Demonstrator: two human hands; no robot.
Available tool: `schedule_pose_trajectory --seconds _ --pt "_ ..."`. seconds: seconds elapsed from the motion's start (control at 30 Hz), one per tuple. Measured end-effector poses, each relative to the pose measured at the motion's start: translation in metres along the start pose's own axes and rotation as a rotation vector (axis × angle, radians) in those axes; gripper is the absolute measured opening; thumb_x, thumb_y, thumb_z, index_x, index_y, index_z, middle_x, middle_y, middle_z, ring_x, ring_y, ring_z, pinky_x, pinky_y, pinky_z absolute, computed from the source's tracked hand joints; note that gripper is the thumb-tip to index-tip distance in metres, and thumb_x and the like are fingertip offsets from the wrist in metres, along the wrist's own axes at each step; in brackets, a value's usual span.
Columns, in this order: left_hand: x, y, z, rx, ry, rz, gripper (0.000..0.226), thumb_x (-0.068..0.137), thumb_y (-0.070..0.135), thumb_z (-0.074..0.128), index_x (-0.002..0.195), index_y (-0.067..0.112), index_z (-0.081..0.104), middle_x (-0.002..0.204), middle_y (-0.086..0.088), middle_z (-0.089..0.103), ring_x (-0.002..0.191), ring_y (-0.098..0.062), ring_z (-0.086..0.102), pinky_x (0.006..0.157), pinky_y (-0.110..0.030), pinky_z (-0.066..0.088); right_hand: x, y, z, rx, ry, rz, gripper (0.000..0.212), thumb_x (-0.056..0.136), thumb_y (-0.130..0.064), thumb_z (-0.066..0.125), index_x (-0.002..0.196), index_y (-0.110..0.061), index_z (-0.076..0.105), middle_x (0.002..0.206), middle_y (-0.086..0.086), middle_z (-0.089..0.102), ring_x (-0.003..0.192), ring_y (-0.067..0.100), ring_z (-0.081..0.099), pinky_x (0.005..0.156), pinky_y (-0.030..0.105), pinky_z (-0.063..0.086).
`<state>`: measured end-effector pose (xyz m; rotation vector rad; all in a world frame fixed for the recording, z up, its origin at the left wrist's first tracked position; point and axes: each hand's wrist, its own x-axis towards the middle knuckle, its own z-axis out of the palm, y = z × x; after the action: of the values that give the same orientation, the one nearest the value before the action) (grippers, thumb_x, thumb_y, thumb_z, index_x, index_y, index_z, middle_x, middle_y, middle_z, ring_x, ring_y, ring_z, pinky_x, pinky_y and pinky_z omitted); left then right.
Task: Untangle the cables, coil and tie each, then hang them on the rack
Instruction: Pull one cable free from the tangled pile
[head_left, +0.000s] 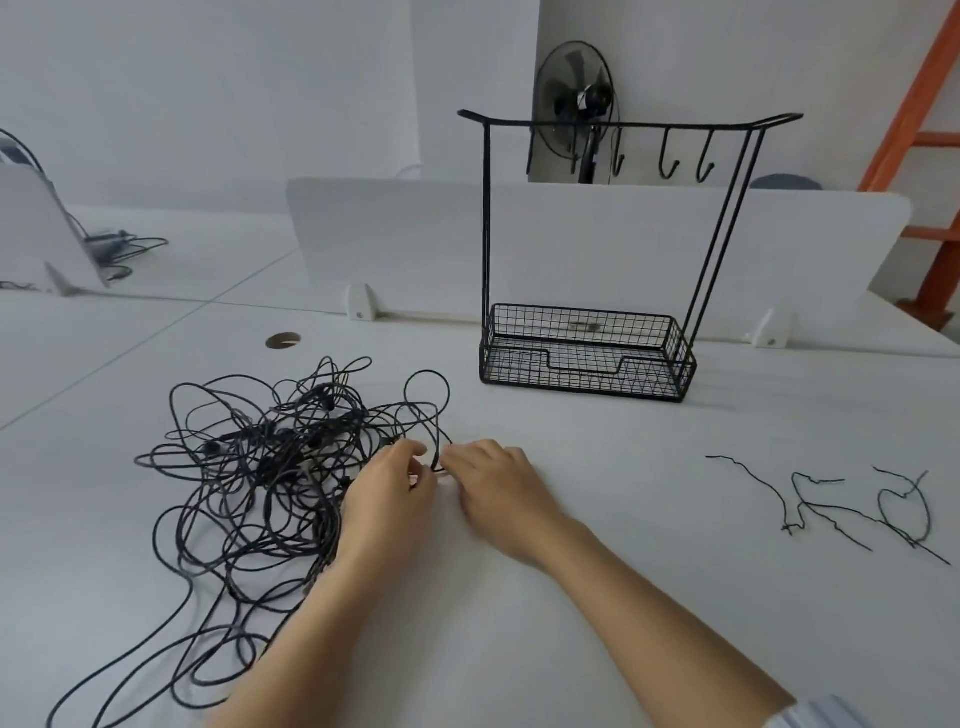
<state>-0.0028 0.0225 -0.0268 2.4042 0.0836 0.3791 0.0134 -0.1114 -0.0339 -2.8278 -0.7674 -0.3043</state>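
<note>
A big tangle of thin black cables (260, 467) lies on the white table at the left, with loose loops trailing toward the near edge. My left hand (387, 493) and my right hand (493, 488) meet at the tangle's right edge. Both pinch the same cable loop (435, 457) between their fingertips. A black wire rack (587, 353) with a mesh basket base stands at the back right. Its top bar carries several bare hooks (670, 161). A few black twist ties (852, 509) lie loose on the table at the right.
A white divider panel (395, 244) runs behind the rack. A round cable hole (283, 341) sits in the table behind the tangle. A standing fan (576, 104) and an orange ladder (930, 156) are behind the divider. More cables lie on the far left desk (119, 244).
</note>
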Motion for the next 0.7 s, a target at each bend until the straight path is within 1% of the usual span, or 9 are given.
schedule_pose_trajectory --seconds 0.1,0.17,0.23,0.3,0.37,0.47,0.57,0.63,0.7 --pt "-0.002 0.000 -0.006 -0.015 0.014 0.007 0.031 0.090 0.020 0.051 0.120 0.017 0.056 0.117 -0.002 0.059 0.102 -0.025 0.056 0.082 -0.032 0.043 0.000 0.003 0.001 -0.155 0.059 0.043 0.034 0.075 -0.028 0.035 0.075 -0.020 0.068 0.078 -0.001 0.063 0.071 0.021 0.060 0.058 0.026 0.046" --pt "-0.003 0.001 -0.009 -0.011 0.019 0.027 0.033 0.089 0.022 0.053 0.121 0.016 0.056 0.118 -0.004 0.057 0.104 -0.027 0.055 0.084 -0.035 0.044 -0.007 0.011 -0.005 -0.268 0.089 0.075 0.030 0.071 -0.034 0.039 0.061 -0.022 0.065 0.065 -0.003 0.059 0.061 0.019 0.058 0.050 0.023 0.044" --pt "-0.003 0.003 -0.012 0.004 0.006 0.040 0.036 0.089 0.026 0.055 0.124 0.017 0.054 0.120 -0.004 0.054 0.105 -0.026 0.054 0.081 -0.033 0.043 -0.020 0.022 -0.021 -0.319 0.017 0.121 0.021 0.079 -0.028 0.051 0.072 -0.016 0.067 0.074 0.004 0.063 0.072 0.024 0.061 0.059 0.028 0.046" --pt "-0.007 0.006 -0.012 0.045 -0.003 0.095 0.040 0.090 0.027 0.056 0.128 0.017 0.051 0.123 -0.006 0.050 0.109 -0.026 0.050 0.080 -0.032 0.040 -0.035 0.038 -0.033 -0.317 -0.076 0.128 0.025 0.093 -0.024 0.043 0.102 -0.011 0.062 0.101 0.009 0.063 0.099 0.028 0.057 0.079 0.033 0.042" --pt "-0.011 0.009 -0.008 0.102 0.001 0.204 0.044 0.089 0.025 0.057 0.131 0.015 0.048 0.127 -0.007 0.046 0.117 -0.026 0.045 0.085 -0.032 0.040 -0.058 0.043 -0.042 -0.309 -0.057 0.165 0.030 0.098 -0.027 0.034 0.111 -0.013 0.056 0.111 0.006 0.061 0.107 0.025 0.053 0.084 0.032 0.038" --pt "-0.020 0.020 -0.004 0.179 -0.060 0.463 0.046 0.083 0.020 0.063 0.128 0.010 0.053 0.130 -0.010 0.049 0.119 -0.032 0.046 0.089 -0.041 0.043 -0.091 0.044 -0.046 -0.216 0.052 0.271 0.023 0.094 -0.025 0.043 0.105 -0.011 0.057 0.098 0.007 0.067 0.093 0.028 0.060 0.071 0.031 0.036" --pt "-0.027 0.029 0.004 0.340 -0.115 0.774 0.054 0.068 0.027 0.065 0.120 0.012 0.059 0.123 -0.011 0.059 0.112 -0.035 0.056 0.085 -0.051 0.048 -0.106 0.041 -0.048 -0.315 0.132 0.333 0.026 0.075 -0.024 0.071 0.094 -0.009 0.062 0.062 0.009 0.066 0.058 0.028 0.062 0.052 0.025 0.029" --pt "-0.031 0.032 0.009 0.433 -0.215 0.749 0.056 0.081 0.030 0.060 0.134 0.019 0.047 0.137 -0.002 0.049 0.129 -0.026 0.041 0.102 -0.043 0.032 -0.107 0.043 -0.049 -0.448 0.148 0.337 0.037 0.054 -0.028 0.087 0.078 -0.012 0.066 0.043 0.002 0.056 0.038 0.023 0.054 0.042 0.021 0.026" --pt "-0.027 0.026 0.012 0.432 -0.246 0.662 0.048 0.090 0.031 0.051 0.136 0.022 0.043 0.138 0.005 0.047 0.131 -0.019 0.033 0.104 -0.031 0.022 -0.104 0.043 -0.055 -0.490 0.076 0.326 0.031 0.058 -0.034 0.084 0.073 -0.015 0.066 0.050 0.002 0.061 0.047 0.021 0.058 0.044 0.021 0.034"
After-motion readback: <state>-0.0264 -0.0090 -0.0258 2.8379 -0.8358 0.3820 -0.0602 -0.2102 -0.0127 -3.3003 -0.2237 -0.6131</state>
